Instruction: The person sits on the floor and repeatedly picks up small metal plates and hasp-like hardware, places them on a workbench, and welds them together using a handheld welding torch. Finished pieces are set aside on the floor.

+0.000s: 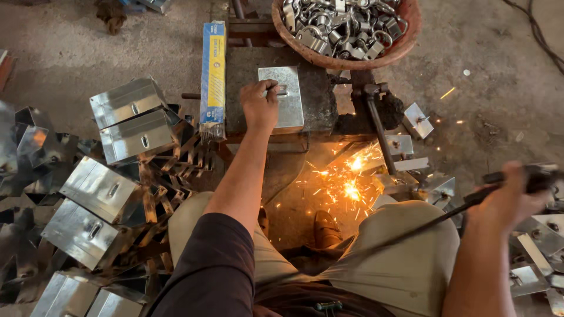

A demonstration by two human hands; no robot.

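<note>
The steel plate [282, 97] lies flat on the block [317, 88], pinned by the left hand [259, 105], fingers curled at a small ring. Right of the block, the right hand [508, 199] is clenched around a cabled holder [537, 176]. Firm pressure is best kept, sparks [352, 176] avoided.

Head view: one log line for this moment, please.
left hand: pressing metal plate on block | right hand: gripping black tool handle | sparks by the knees | bowl of shackles behind
</note>
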